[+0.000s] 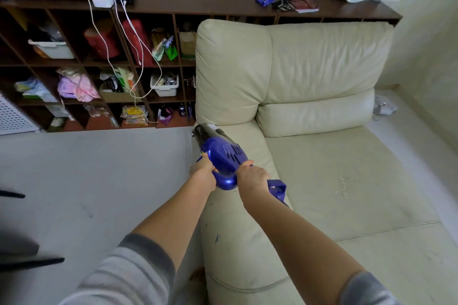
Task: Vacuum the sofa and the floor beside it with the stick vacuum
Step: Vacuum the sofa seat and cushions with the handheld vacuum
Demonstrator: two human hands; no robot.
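at the middle of the frame both hands grasp the blue vacuum [223, 156]: the left hand [203, 173] curls round its looped handle, and the right hand [253, 178] grips the handle's other side. the vacuum lies over the cream sofa's [322, 161] armrest, its dark front end pointing toward the brown shelf [173, 5] at upper left.

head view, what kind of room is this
Most likely a lived-in home living room. A cream sofa stands against a dark cubby shelf stuffed with household clutter, charging cables hang down it, and both hands grip a blue vacuum over the sofa arm.
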